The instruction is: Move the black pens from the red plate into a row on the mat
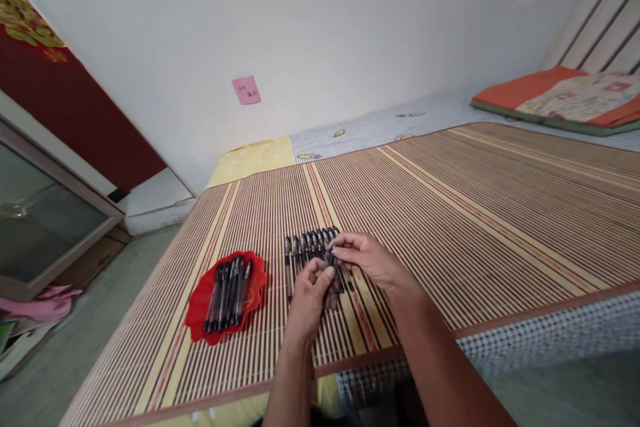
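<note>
Several black pens [296,250] with clear barrels lie side by side in a row on the striped bamboo mat [425,253]. Over the right part of this row, my left hand [307,293] and my right hand [367,257] meet, fingertips pinched on one dark pen [331,255]. The right fingers are at its upper end, the left fingers lower down. My fingers cover much of this pen and the lower parts of some pens behind. To the left, a red scalloped plate [196,310] bears several more black pens [227,293].
A folded orange and floral quilt [555,100] lies at the far right of the bed. A pink note [246,90] is stuck on the white wall behind. At left stand a glass-fronted cabinet door [45,207] and pink cloth [43,303] on the floor.
</note>
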### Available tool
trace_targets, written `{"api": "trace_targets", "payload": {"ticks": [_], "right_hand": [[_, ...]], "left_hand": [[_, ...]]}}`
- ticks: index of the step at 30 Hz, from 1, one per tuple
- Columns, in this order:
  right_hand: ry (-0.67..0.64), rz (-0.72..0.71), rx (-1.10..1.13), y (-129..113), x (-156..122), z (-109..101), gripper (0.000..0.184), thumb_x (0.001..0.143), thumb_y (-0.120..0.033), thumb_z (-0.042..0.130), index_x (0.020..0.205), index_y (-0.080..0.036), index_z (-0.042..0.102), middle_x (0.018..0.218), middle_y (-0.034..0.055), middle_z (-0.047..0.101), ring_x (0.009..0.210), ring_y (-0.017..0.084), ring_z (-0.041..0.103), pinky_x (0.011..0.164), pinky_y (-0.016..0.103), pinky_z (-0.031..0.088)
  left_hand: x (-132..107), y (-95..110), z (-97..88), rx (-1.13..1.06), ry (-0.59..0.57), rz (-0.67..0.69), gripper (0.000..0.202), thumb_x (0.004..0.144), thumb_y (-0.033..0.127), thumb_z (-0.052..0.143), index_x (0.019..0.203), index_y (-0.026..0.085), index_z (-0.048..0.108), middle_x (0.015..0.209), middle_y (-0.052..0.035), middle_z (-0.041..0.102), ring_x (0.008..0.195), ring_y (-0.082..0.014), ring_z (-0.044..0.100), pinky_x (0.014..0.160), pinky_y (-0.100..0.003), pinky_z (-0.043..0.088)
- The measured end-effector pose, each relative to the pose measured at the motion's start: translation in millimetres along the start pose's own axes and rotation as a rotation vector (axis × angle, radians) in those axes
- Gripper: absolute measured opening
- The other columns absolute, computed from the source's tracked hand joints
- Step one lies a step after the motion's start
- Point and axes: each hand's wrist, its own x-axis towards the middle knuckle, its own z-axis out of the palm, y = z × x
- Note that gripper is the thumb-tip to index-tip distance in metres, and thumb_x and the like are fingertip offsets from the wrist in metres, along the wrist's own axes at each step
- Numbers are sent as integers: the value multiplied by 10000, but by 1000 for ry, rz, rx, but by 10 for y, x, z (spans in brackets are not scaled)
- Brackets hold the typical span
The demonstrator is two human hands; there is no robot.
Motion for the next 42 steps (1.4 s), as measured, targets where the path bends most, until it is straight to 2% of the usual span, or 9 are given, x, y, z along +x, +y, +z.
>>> {"api": "trace_targets", "payload": {"ticks": [6,9,13,18,21,24,31,36,42], "right_hand": [[-45,35,119,28,-4,-55,295,696,-366,815,900,-182,707,716,-13,661,568,81,547,518,207,393],[10,13,136,33,6,-71,292,684,-344,832,893,-179,713,684,-22,654,552,80,554,508,200,409],[192,-79,213,-17,16,-143,262,687,-289,845,896,-182,727,789,1,693,642,82,601,574,190,477],[563,-311,391,-122,-7,-479,243,669,-257,862,859,-193,726,837,6,694,684,85,612,621,198,529],[701,-403,465,-161,-23,-609,237,630,-231,878,782,-189,700,779,-15,662,648,72,589,603,187,525],[649,-363,437,-149,-8,-494,240,641,-236,868,813,-192,706,800,-4,673,671,86,601,618,205,535],[497,-261,329,-55,105,76,233,683,-292,827,861,-190,717,790,4,675,663,100,593,637,244,521],[407,-227,329,-110,73,140,219,694,-285,816,869,-184,731,830,17,685,682,100,597,603,226,484],[239,-185,355,-179,2,116,198,759,-288,775,928,-189,748,879,36,703,687,98,584,555,210,448]], "left_hand": [[-31,36,-14,-165,-106,-189,433,731,525,769,860,137,627,585,22,560,403,-60,395,337,-174,248],[-33,23,-21,-150,-121,-230,428,744,536,752,834,142,610,553,26,558,360,-51,364,317,-177,216],[-32,9,-69,-47,-183,-229,403,814,541,683,778,158,563,576,24,575,347,-40,336,315,-184,195],[-48,83,-276,198,-309,-214,400,893,516,602,704,174,515,486,75,463,347,-29,284,362,-180,191],[-37,133,-398,252,-247,-193,379,860,505,652,731,176,517,537,73,499,370,-28,287,363,-180,179],[-7,145,-398,166,-105,-95,343,842,482,682,846,165,551,637,48,598,394,-20,310,380,-165,195],[11,120,-240,50,-30,-36,342,787,412,740,897,132,576,642,-13,686,377,-13,307,377,-157,180],[15,130,-255,9,16,-21,313,778,391,749,854,133,587,594,7,658,372,-12,321,370,-148,176],[-2,117,-255,-90,-52,-101,322,775,412,761,822,134,604,606,7,639,389,-13,347,370,-145,165]]}}
